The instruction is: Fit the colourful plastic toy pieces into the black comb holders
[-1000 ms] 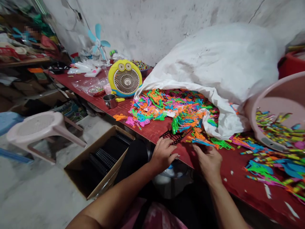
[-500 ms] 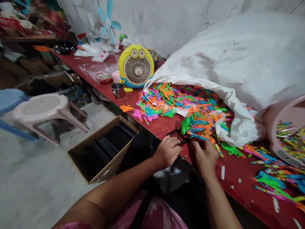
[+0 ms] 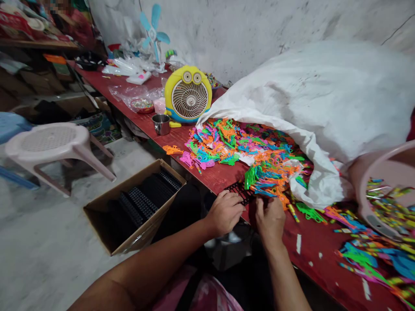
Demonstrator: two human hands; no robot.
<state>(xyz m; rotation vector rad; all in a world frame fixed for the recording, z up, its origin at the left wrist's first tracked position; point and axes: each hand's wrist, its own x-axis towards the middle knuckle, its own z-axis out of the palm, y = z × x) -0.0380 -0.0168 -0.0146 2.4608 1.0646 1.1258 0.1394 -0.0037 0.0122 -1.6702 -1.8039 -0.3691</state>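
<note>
At the red table's front edge lies a black plastic grid (image 3: 241, 191), partly covered by a heap of bright plastic pieces (image 3: 272, 172), some of them shaped like small toy guns. My left hand (image 3: 225, 212) rests over the grid's near left side, its fingers bent together on the edge. Close by on the right, my right hand (image 3: 270, 218) has its thumb and fingers pinched at the grid's right end, just under the heap. Whatever sits between those fingertips is hidden.
A large white sack (image 3: 311, 99) spills the pieces. Right of it, a pink basin (image 3: 359, 185) holds striped tubes. Left stand a yellow fan (image 3: 189, 97), a metal cup (image 3: 161, 125), a cardboard box (image 3: 132, 233) of black grids and a stool (image 3: 52, 138). A person sits far back.
The view has shifted slightly. My right hand has moved left, closer to the grid and my left hand, and its fingers are more drawn together. My left hand stays on the grid.
</note>
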